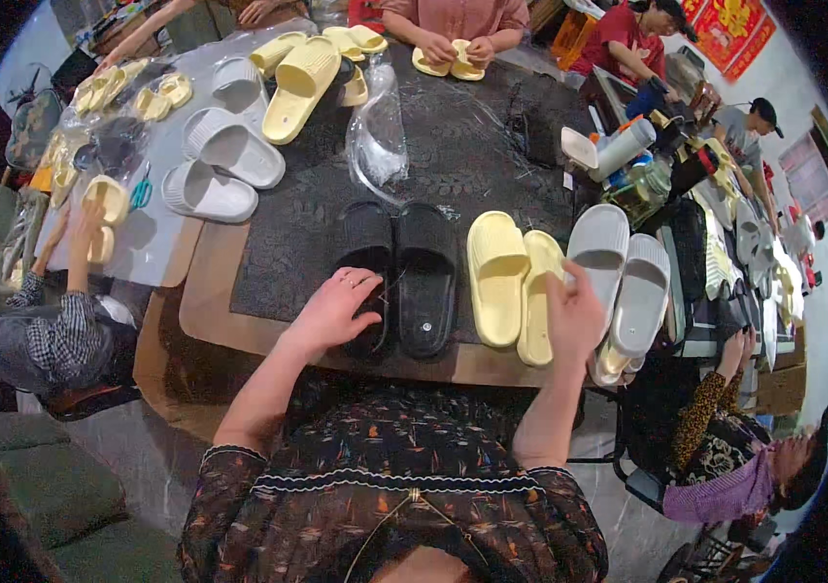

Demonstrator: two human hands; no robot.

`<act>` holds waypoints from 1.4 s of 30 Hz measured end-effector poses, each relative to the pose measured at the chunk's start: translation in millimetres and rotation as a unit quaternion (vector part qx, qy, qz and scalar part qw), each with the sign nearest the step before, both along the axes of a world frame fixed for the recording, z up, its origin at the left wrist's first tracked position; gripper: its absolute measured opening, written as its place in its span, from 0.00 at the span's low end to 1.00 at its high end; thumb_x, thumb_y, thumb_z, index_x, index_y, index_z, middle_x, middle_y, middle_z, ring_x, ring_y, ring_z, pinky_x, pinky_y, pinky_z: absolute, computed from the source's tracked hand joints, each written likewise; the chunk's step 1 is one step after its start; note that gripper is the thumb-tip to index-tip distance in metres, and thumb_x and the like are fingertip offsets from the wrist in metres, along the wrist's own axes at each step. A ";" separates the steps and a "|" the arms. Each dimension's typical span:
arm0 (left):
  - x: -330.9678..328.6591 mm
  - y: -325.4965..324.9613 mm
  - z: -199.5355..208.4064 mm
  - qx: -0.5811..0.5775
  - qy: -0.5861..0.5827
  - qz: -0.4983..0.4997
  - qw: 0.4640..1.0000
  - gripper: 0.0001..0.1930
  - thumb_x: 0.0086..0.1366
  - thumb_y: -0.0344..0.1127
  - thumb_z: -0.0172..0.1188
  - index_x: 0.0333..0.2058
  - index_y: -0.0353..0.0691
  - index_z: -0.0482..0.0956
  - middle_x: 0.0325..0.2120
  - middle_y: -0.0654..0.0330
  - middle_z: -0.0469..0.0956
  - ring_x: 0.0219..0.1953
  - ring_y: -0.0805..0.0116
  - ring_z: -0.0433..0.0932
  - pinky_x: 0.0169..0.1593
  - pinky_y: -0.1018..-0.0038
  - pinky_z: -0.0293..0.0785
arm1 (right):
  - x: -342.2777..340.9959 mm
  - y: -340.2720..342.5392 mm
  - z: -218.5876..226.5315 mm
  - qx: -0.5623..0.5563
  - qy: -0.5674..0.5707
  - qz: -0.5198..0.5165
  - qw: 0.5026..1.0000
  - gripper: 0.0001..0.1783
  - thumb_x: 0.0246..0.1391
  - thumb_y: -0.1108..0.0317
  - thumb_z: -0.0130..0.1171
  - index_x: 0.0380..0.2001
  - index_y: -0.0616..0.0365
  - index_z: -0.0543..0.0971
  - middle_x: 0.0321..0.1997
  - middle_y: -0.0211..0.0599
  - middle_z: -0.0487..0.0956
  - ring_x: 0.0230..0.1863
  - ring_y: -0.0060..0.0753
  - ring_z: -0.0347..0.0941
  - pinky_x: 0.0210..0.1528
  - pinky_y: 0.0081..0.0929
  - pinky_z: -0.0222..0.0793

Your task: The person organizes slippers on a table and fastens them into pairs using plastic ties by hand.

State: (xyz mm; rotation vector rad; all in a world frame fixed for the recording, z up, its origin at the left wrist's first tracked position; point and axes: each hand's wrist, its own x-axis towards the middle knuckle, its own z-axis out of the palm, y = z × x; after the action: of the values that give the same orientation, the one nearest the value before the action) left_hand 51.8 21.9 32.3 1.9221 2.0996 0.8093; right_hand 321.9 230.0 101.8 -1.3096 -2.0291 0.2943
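A pair of black slide slippers (425,291) lies side by side near the table's front edge, toes pointing away from me. My left hand (339,309) is over the left black slipper (365,233), thumb and fingers apart, a ring on one finger. To the right lies a pair of pale yellow slides (499,277). My right hand (577,311) hovers at the right yellow slide (538,291), its fingers apart and covering part of it; whether they touch it is unclear. Beside that hand is a pair of grey slides (639,291), with yellow ones partly hidden underneath.
Grey slides (231,146) and a yellow slide (299,89) are stacked at the far left. Clear plastic wrap (378,146) lies on the dark patterned mat (472,146). A white bottle (625,146) and a jar (645,189) stand at right. Several co-workers handle slippers around the table.
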 end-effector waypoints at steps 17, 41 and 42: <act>-5.5 74.8 8.3 0.287 -0.139 0.108 0.942 0.04 0.55 0.27 0.63 0.31 0.36 0.80 0.28 0.57 0.78 0.32 0.58 0.78 0.37 0.69 0.73 | -152.3 -38.1 -73.9 -0.173 0.221 0.388 0.878 0.22 0.48 0.69 0.64 0.48 0.54 0.75 0.29 0.31 0.77 0.24 0.23 0.70 0.29 0.21 0.68; 2.6 82.5 -11.3 0.295 -0.158 0.120 0.935 0.05 0.53 0.27 0.65 0.30 0.38 0.80 0.28 0.60 0.78 0.33 0.61 0.77 0.39 0.69 0.72 | -154.6 -40.0 -108.5 -0.175 0.391 0.286 0.857 0.03 0.56 0.74 0.61 0.34 0.60 0.78 0.25 0.19 0.73 0.23 0.06 0.62 0.24 0.10 0.57; 1.8 81.5 -11.1 0.296 -0.165 0.122 0.933 0.05 0.53 0.27 0.65 0.30 0.38 0.79 0.28 0.60 0.78 0.33 0.61 0.77 0.39 0.69 0.72 | -154.1 -46.6 -94.6 -0.209 0.392 0.306 0.842 0.04 0.55 0.74 0.61 0.34 0.60 0.78 0.24 0.19 0.73 0.23 0.07 0.63 0.24 0.10 0.59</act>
State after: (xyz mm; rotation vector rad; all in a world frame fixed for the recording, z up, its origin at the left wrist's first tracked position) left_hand 53.6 103.5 21.2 1.5912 2.0492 1.8528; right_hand 167.8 183.4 7.2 -0.5253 -1.6092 1.3863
